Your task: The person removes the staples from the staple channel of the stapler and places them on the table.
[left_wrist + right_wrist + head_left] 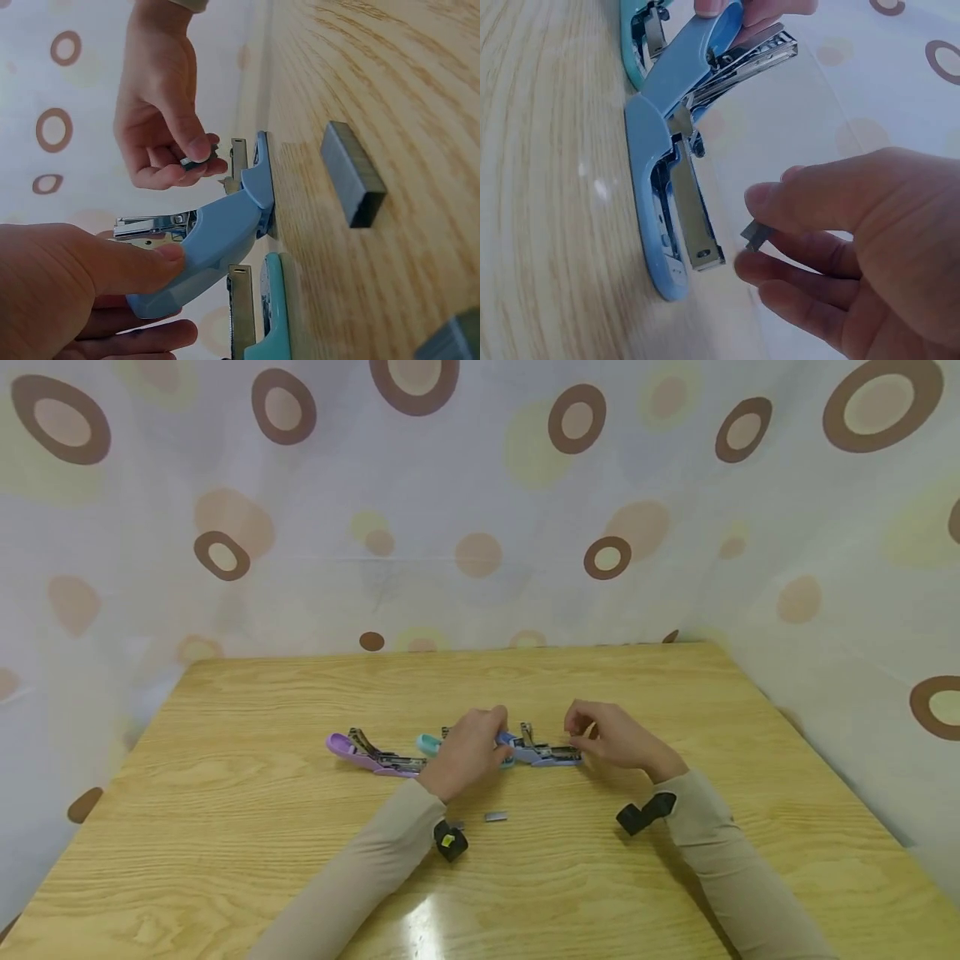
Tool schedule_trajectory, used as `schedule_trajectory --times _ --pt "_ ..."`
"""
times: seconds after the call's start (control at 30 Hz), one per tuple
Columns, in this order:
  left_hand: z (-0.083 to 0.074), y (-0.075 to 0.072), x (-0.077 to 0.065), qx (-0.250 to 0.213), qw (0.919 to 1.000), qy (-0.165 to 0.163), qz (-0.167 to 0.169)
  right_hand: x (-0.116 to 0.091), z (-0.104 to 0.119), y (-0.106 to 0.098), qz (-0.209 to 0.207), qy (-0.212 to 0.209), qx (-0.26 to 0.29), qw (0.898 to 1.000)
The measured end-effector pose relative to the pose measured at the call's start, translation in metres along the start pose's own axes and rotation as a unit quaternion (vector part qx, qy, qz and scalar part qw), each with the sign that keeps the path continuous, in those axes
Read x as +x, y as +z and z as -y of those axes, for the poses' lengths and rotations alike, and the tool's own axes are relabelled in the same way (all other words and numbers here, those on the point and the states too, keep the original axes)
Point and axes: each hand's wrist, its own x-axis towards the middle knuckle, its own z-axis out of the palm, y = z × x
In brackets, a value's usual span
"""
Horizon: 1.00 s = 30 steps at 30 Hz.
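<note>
My left hand (471,752) grips the raised top cover of a light blue stapler (217,236), with the thumb on its edge. The stapler stands opened on the table, its metal staple channel (694,206) exposed. Just past the channel's front end, my right hand (618,739) pinches a short strip of staples (757,234) between thumb and fingers, apart from the stapler. A teal stapler (429,744), also opened, is partly hidden behind my left hand. Farther left lies an opened purple stapler (375,762).
A grey strip of staples (496,817) lies on the wooden table (570,877) nearer to me. Another strip (454,341) sits close by, partly cut off in the left wrist view. Behind the table hangs a patterned cloth (480,602).
</note>
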Motion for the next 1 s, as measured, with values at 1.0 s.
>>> schedule_trajectory --times 1.0 --pt "0.003 0.001 0.002 0.003 0.9998 0.014 -0.011 0.011 0.050 0.033 0.180 -0.043 0.022 0.982"
